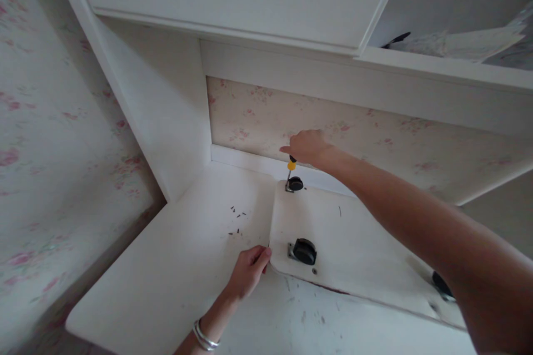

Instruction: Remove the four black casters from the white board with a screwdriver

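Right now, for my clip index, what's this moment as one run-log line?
left hand: at board edge | right hand: holding screwdriver, tip by far caster | near caster: on board | small screws: loose on desk

Two hands (pixel 310 146), one screwdriver (pixel 291 166), three casters (pixel 305 251), about six screws (pixel 239 216).

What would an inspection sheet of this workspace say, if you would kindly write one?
Surface: white desktop, dark marks near the panel.
Job's things: white panel lying flat, edge worn; far caster, near caster and third caster, partly hidden by the arm; yellow-and-black screwdriver, shaft down at the far caster's plate.
Clutter: small dark screws scattered left of the panel.
Hands: right hand grips the screwdriver; left hand at the panel's rounded corner, grip unclear.
Cables: nothing seen.
Surroundings: white cabinet above, floral wallpaper behind.
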A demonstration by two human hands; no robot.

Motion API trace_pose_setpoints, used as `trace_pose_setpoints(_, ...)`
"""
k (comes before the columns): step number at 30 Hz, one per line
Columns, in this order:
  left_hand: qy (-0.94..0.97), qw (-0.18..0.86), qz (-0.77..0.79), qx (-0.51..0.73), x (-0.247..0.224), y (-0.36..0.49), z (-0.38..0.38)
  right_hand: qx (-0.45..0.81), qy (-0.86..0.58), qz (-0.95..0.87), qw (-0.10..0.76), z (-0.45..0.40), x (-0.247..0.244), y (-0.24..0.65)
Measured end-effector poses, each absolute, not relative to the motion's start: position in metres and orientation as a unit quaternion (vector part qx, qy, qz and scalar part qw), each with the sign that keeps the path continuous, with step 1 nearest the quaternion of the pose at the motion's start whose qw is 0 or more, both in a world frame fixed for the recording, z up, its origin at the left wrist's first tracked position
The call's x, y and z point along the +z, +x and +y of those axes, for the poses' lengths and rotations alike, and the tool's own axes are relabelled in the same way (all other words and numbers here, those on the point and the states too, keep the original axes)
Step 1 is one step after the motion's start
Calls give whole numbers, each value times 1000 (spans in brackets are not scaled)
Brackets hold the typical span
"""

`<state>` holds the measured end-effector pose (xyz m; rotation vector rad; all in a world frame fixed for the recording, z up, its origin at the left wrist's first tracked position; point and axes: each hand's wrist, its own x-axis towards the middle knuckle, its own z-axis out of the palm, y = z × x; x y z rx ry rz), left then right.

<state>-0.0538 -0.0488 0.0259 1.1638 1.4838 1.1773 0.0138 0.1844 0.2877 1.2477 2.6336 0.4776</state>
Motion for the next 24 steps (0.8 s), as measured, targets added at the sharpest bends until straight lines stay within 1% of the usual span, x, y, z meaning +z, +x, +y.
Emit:
trace_pose_setpoints(2,470,445,596,475,26,-53,-49,170,406,891,108,182,290,8)
trace_pose_setpoints(8,468,449,593,476,26,-54,-49,116,297,932,173,181,301,3)
trace_pose_setpoints(10,469,450,592,476,27,-54,-49,117,300,933,162,178,299,1)
trace_pose_setpoints(14,471,451,591,475,30,-55,-50,174,373,906,101,173,290,-7)
trace_pose_setpoints(16,471,452,592,473,31,-55,-50,178,362,908,110,170,290,-10)
trace_pose_setpoints(21,470,451,594,471,31,-54,-50,142,292,930,171,163,298,-15)
trace_pose_setpoints(24,471,452,594,471,29,-54,-50,171,310,922,154,160,291,-19)
